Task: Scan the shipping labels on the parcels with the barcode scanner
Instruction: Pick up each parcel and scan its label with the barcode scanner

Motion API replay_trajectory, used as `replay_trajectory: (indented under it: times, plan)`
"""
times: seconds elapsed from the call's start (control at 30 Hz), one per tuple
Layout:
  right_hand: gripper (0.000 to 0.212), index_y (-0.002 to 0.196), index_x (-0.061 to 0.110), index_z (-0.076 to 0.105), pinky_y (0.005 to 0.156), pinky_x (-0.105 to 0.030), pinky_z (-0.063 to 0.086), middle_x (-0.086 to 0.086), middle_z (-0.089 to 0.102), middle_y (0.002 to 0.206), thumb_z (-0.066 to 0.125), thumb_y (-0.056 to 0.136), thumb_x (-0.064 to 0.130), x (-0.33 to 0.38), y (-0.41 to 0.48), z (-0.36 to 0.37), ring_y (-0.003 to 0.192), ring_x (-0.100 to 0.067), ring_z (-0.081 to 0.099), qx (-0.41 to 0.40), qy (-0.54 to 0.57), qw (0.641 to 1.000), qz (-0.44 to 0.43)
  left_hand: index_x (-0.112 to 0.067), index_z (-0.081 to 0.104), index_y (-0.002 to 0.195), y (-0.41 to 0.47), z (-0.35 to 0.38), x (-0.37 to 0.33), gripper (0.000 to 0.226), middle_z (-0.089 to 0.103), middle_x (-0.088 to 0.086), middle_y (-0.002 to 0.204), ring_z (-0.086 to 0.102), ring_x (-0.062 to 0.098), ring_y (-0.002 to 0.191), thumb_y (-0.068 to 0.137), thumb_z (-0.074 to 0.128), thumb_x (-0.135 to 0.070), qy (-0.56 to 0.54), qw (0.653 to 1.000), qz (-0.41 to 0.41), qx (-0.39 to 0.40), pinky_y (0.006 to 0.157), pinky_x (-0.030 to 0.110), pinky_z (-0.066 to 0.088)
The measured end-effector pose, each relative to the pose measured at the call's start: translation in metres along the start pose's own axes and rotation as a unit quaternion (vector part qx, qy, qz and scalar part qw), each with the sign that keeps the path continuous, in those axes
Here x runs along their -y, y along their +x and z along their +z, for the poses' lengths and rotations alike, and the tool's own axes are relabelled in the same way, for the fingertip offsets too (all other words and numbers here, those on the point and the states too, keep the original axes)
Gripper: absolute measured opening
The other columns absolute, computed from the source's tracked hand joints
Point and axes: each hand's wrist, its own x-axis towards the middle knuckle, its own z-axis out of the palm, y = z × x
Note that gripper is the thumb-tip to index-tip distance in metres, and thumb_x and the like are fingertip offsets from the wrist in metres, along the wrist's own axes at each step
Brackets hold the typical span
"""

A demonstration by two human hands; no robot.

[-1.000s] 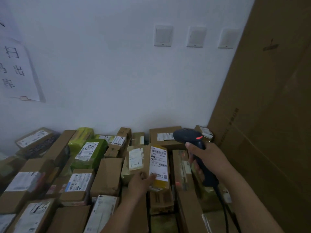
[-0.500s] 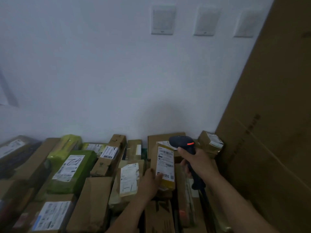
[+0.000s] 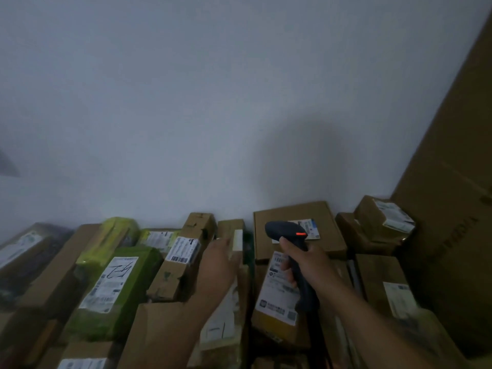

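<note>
Scanner (image 3: 288, 233) gripped in R hand (image 3: 310, 265) above yellow parcel (image 3: 275, 331) label (image 3: 278, 299); L hand (image 3: 219, 262) just beside, fingers straight, blurred.

Parcel storage or dispatch room, warehouse-like. Many taped cardboard parcels (image 3: 173, 278) and green-wrapped packages (image 3: 145, 272) sit packed together against a bare white wall (image 3: 186, 102), most with printed shipping labels (image 3: 183, 249). A big plain cardboard sheet (image 3: 458, 209) leans at right. The right hand (image 3: 310, 265) holds a barcode scanner (image 3: 286, 231), which fits logistics work.
</note>
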Motion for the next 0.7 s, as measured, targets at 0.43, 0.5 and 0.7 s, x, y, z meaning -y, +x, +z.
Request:
replay_trajectory:
  times: [0.43, 0.5, 0.7]
  plan:
    - [0.048, 0.08, 0.003, 0.066, 0.043, -0.025, 0.046, -0.013, 0.067, 0.066, 0.072, 0.076, 0.05, -0.012, 0.03, -0.017, 0.047, -0.019, 0.057, 0.044, 0.065, 0.995, 0.068, -0.008, 0.01, 0.154, 0.103, 0.061, 0.037, 0.11, 0.026, 0.021, 0.151, 0.037, 0.036, 0.134, 0.078, 0.073, -0.058, 0.201, 0.955, -0.128, 0.177, 0.109, 0.044, 0.039]
    - [0.047, 0.08, 0.003, 0.067, 0.042, -0.025, 0.046, -0.013, 0.067, 0.067, 0.071, 0.078, 0.049, -0.013, 0.032, -0.019, 0.046, -0.018, 0.057, 0.051, 0.073, 0.994, 0.068, -0.008, 0.008, 0.153, 0.105, 0.068, 0.042, 0.112, 0.03, 0.023, 0.149, 0.042, 0.036, 0.132, 0.077, 0.076, -0.054, 0.2, 0.954, -0.133, 0.177, 0.108, 0.044, 0.042]
    - [0.044, 0.078, 0.004, 0.067, 0.043, -0.023, 0.045, -0.012, 0.067, 0.065, 0.07, 0.083, 0.048, -0.014, 0.033, -0.018, 0.046, -0.018, 0.056, 0.045, 0.077, 0.994, 0.064, -0.014, 0.001, 0.156, 0.108, 0.065, 0.054, 0.114, 0.028, 0.022, 0.15, 0.036, 0.041, 0.134, 0.077, 0.075, -0.05, 0.157, 0.965, -0.158, 0.142, 0.11, 0.05, 0.035]
